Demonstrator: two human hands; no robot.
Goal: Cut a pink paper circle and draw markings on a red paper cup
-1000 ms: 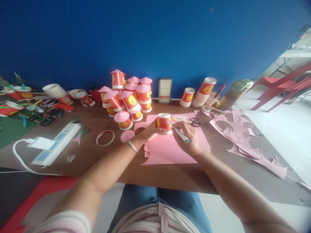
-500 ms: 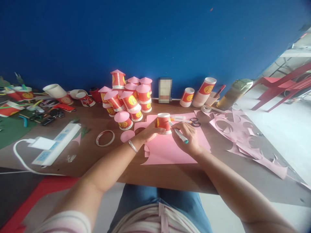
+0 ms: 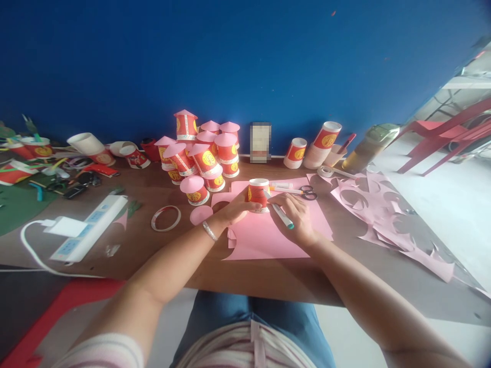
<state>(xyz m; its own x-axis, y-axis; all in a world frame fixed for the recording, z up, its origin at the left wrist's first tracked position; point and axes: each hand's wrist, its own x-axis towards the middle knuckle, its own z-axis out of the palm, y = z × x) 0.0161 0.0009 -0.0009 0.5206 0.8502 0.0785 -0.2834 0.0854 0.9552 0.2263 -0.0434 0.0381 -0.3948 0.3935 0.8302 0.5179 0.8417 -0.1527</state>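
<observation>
A red paper cup (image 3: 258,193) with a yellow emblem stands upside down on a pink paper sheet (image 3: 264,237) on the brown table. My left hand (image 3: 235,209) is closed around the cup's left side and holds it in place. My right hand (image 3: 297,217) grips a white marker with a teal end (image 3: 282,216), its tip against the cup's base on the right. Both forearms reach in from the bottom of the view.
A pile of red cups with pink cone lids (image 3: 203,153) stands behind. Scissors (image 3: 305,191), a tape ring (image 3: 165,218), a white power strip (image 3: 90,226), stacked cups (image 3: 322,144), a bottle (image 3: 368,145) and pink paper offcuts (image 3: 379,209) lie around. Clutter fills the left end (image 3: 46,163).
My right hand has swung the marker slightly, its teal end shifting left and toward me along the cup's base. The left hand and cup have stayed put.
</observation>
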